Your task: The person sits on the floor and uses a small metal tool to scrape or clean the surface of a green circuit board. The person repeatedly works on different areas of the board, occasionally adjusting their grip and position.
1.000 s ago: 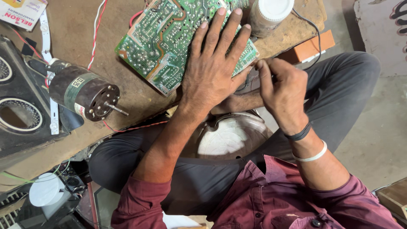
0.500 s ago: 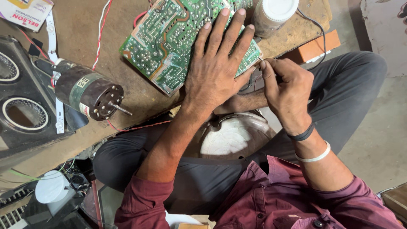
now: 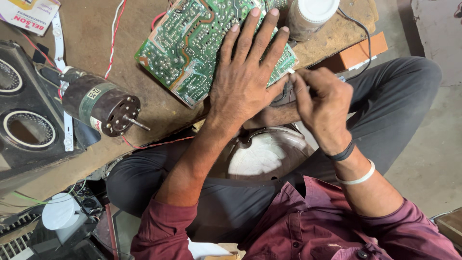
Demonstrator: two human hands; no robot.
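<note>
A green circuit board [image 3: 185, 45] lies solder side up on the brown workbench [image 3: 159, 113], with its near corner over the bench edge. My left hand [image 3: 243, 79] lies on the board with its fingers spread and its thumb at the board's edge, holding it down. My right hand [image 3: 320, 103] is at the board's near right corner with its fingertips pinched together. A small pale bit shows at those fingertips; I cannot tell what it is.
A dark cylindrical motor [image 3: 101, 103] with a shaft lies left of the board, red and white wires beside it. A black speaker panel [image 3: 24, 125] is at far left. A white-capped jar [image 3: 310, 17] stands behind the board. A round pale object [image 3: 264, 156] rests in my lap.
Both hands stay where they were on the board. My right fingertips have crept slightly closer to the board's corner. The view has shifted a little.
</note>
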